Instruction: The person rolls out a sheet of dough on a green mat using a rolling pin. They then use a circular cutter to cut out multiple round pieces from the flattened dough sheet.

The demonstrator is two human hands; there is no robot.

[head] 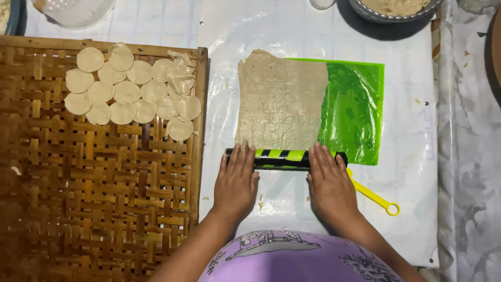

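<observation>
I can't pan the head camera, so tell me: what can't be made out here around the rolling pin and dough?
Head view only:
- Rolling pin ends: covered by left hand and right hand.
- Yellow tool: its head lies under the right hand.
- Metal bowl: cut by the top edge.
- Green mat: its left part is under the dough sheet.

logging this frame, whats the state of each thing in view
left hand: flat, open, pressing on the roller
right hand: flat, open, pressing on the roller
striped roller: lying at the sheet's near edge
dough sheet: rolled thin, on the green mat
green mat: partly covered
dough rounds: cut, overlapping on the woven tray
woven tray: near part bare
</observation>
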